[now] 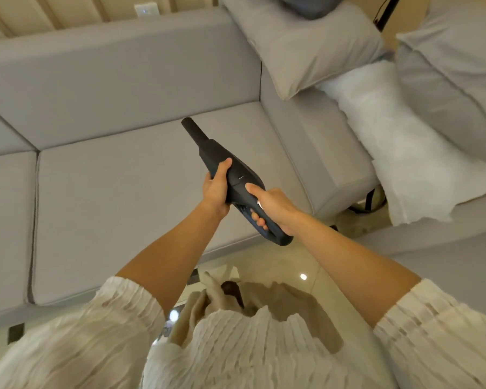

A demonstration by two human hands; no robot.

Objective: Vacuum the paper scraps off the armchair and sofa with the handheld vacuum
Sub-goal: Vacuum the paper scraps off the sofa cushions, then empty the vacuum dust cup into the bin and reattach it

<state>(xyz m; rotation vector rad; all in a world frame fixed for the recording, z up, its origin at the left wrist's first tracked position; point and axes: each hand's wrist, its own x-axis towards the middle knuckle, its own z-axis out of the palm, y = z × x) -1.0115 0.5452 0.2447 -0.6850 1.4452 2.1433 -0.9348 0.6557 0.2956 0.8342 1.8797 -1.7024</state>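
Observation:
A black handheld vacuum [220, 158] is held above the grey sofa [118, 192], nozzle pointing up and left over the seat cushion. My right hand [272, 209] grips its rear handle, thumb laid along the top. My left hand [216, 189] grips the vacuum's body from the left side. The grey armchair [443, 88] stands at the right. No paper scraps show on the seat cushion in view.
A grey cushion [306, 49] leans in the sofa's right corner. A white pillow [410, 153] lies against the armchair. Glossy beige floor tiles [292, 265] run between me and the sofa front. A black stand pole [385, 12] rises at the top right.

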